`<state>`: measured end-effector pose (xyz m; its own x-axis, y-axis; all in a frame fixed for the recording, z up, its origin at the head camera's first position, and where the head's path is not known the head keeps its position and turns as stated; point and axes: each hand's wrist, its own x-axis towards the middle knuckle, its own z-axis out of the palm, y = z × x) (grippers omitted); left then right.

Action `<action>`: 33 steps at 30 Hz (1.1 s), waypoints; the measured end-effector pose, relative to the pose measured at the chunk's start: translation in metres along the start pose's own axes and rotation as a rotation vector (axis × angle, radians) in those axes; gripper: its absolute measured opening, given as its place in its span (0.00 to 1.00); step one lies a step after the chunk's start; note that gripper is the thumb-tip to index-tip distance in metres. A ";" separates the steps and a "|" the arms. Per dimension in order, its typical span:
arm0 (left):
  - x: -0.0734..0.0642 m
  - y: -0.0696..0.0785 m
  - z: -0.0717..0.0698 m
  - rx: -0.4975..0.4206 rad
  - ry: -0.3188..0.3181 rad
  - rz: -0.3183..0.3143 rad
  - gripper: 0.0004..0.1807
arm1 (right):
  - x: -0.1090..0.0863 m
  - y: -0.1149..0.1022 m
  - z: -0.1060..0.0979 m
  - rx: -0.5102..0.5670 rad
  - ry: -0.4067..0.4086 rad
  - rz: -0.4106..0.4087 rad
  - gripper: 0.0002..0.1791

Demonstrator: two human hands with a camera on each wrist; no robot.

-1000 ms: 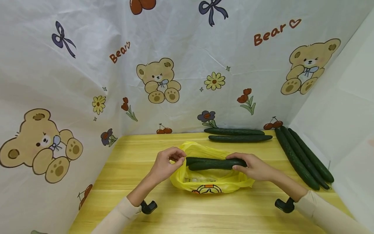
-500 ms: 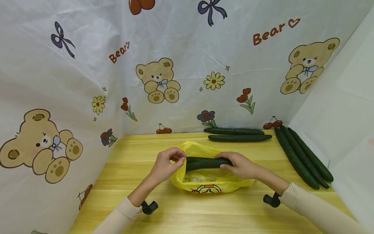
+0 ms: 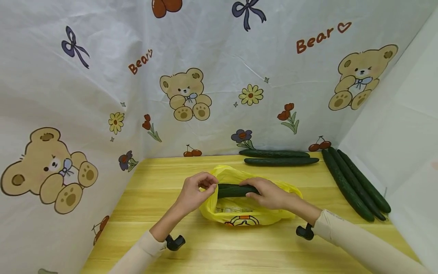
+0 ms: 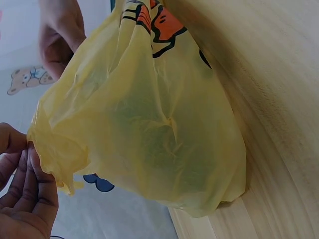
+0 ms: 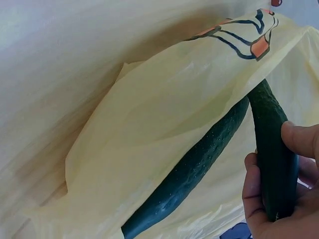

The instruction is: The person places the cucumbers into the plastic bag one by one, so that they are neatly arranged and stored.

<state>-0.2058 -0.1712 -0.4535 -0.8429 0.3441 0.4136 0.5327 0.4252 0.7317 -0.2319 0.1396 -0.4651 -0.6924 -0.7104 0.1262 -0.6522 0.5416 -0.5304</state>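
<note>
A yellow plastic bag (image 3: 277,216) with a printed cartoon stands on the table, mouth up. My left hand (image 3: 196,193) pinches its left rim between thumb and fingers, and in the left wrist view the film (image 4: 60,159) bunches at the fingertips. My right hand (image 3: 268,194) reaches into the mouth and grips a cucumber (image 5: 274,149) near one end, thumb on one side and fingers on the other. A second cucumber (image 5: 194,169) lies inside the bag beside it. Their far ends are hidden by the bag's left side.
Behind the bag two cucumbers (image 3: 281,162) lie along the back edge of the wooden table (image 3: 219,251). Three more cucumbers (image 3: 352,182) lie side by side at the right, by the white wall (image 3: 403,144). A bear-print sheet (image 3: 219,125) hangs behind.
My right hand has moved left with the cucumber, sliding it further into the bag's left part. My left hand stays at the rim.
</note>
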 end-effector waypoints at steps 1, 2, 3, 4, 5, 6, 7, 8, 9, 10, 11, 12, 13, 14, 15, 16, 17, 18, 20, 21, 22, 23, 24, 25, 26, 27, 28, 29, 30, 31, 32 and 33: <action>0.000 0.000 0.000 -0.003 0.000 -0.001 0.07 | 0.001 0.000 0.000 -0.015 0.001 -0.003 0.23; 0.000 0.000 0.000 -0.004 -0.001 -0.001 0.07 | 0.001 0.000 0.000 -0.023 -0.001 0.003 0.23; 0.000 0.000 -0.001 -0.003 -0.002 -0.001 0.07 | 0.001 0.000 0.000 -0.038 -0.002 0.004 0.23; 0.000 0.000 -0.001 -0.002 -0.002 -0.001 0.07 | 0.002 0.000 0.000 -0.060 -0.004 0.006 0.23; 0.000 0.000 -0.001 -0.001 -0.002 -0.001 0.07 | 0.002 0.000 -0.001 -0.083 -0.008 0.015 0.23; 0.000 0.000 -0.001 0.000 -0.002 0.000 0.07 | 0.002 0.001 -0.001 -0.110 -0.012 0.018 0.23; 0.000 0.000 -0.001 0.001 -0.002 0.000 0.07 | 0.003 0.002 -0.001 -0.138 -0.017 0.023 0.23; 0.000 0.000 -0.001 0.001 -0.002 0.000 0.07 | 0.003 0.003 -0.002 -0.163 -0.019 0.030 0.23; 0.000 -0.001 0.000 0.001 -0.002 -0.001 0.07 | 0.003 0.004 -0.002 -0.186 -0.019 0.038 0.23; 0.000 -0.001 0.000 -0.001 -0.002 -0.002 0.07 | 0.004 0.005 -0.003 -0.208 -0.019 0.046 0.23; 0.000 -0.001 0.000 -0.003 -0.003 -0.002 0.07 | 0.004 0.006 -0.004 -0.225 -0.017 0.054 0.23; 0.000 -0.001 0.000 -0.004 -0.003 -0.002 0.07 | 0.004 0.008 -0.005 -0.244 -0.015 0.054 0.23; -0.001 -0.001 0.000 -0.006 -0.003 -0.003 0.07 | 0.004 0.008 -0.006 -0.256 -0.013 0.059 0.23; -0.001 -0.001 0.000 -0.007 -0.003 -0.002 0.07 | 0.004 0.009 -0.006 -0.263 -0.014 0.062 0.22; -0.001 -0.001 0.000 -0.008 -0.002 -0.002 0.07 | 0.005 0.010 -0.007 -0.269 -0.017 0.064 0.22; -0.001 -0.001 0.000 -0.009 -0.002 -0.001 0.07 | 0.005 0.011 -0.007 -0.279 -0.020 0.064 0.21; -0.002 -0.001 0.000 -0.009 -0.001 -0.001 0.07 | 0.005 0.012 -0.007 -0.290 -0.022 0.062 0.21; -0.002 -0.001 0.000 -0.010 0.001 0.000 0.06 | 0.005 0.012 -0.006 -0.301 -0.024 0.059 0.20; -0.002 -0.001 0.000 -0.009 0.003 -0.001 0.06 | 0.004 0.013 -0.005 -0.311 -0.024 0.059 0.19; -0.002 -0.001 0.000 -0.009 0.004 -0.002 0.06 | 0.004 0.014 -0.004 -0.319 -0.022 0.057 0.18; -0.002 -0.001 0.000 -0.008 0.006 -0.002 0.06 | 0.004 0.014 -0.003 -0.329 -0.020 0.053 0.18; -0.002 -0.001 0.000 -0.008 0.007 -0.002 0.06 | 0.004 0.014 -0.002 -0.339 -0.016 0.048 0.18; -0.002 -0.001 0.000 -0.008 0.007 -0.002 0.06 | 0.004 0.014 -0.001 -0.346 -0.015 0.046 0.17; -0.002 -0.001 0.000 -0.009 0.006 -0.002 0.07 | 0.004 0.014 0.000 -0.354 -0.016 0.046 0.17; -0.002 -0.001 0.000 -0.009 0.006 0.000 0.07 | 0.003 0.014 0.001 -0.363 -0.016 0.045 0.18; -0.002 -0.001 0.000 -0.011 0.006 0.002 0.07 | 0.003 0.013 0.002 -0.370 -0.017 0.044 0.18; -0.002 -0.001 0.000 -0.012 0.006 0.002 0.07 | 0.003 0.013 0.003 -0.375 -0.016 0.044 0.18; -0.002 -0.001 0.000 -0.013 0.006 0.002 0.07 | 0.002 0.013 0.003 -0.378 -0.014 0.046 0.17; -0.002 -0.001 0.000 -0.013 0.006 0.001 0.07 | 0.002 0.013 0.003 -0.380 -0.012 0.048 0.17; -0.002 -0.001 0.000 -0.014 0.007 -0.001 0.07 | 0.001 0.013 0.003 -0.385 -0.008 0.049 0.17; -0.002 -0.001 -0.001 -0.013 0.009 -0.003 0.07 | 0.001 0.013 0.003 -0.386 -0.003 0.050 0.17; -0.003 -0.001 -0.001 -0.014 0.010 -0.006 0.07 | 0.001 0.013 0.002 -0.387 0.001 0.051 0.17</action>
<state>-0.2041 -0.1734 -0.4546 -0.8470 0.3331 0.4142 0.5262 0.4160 0.7416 -0.2408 0.1448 -0.4736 -0.7273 -0.6776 0.1090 -0.6848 0.7059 -0.1809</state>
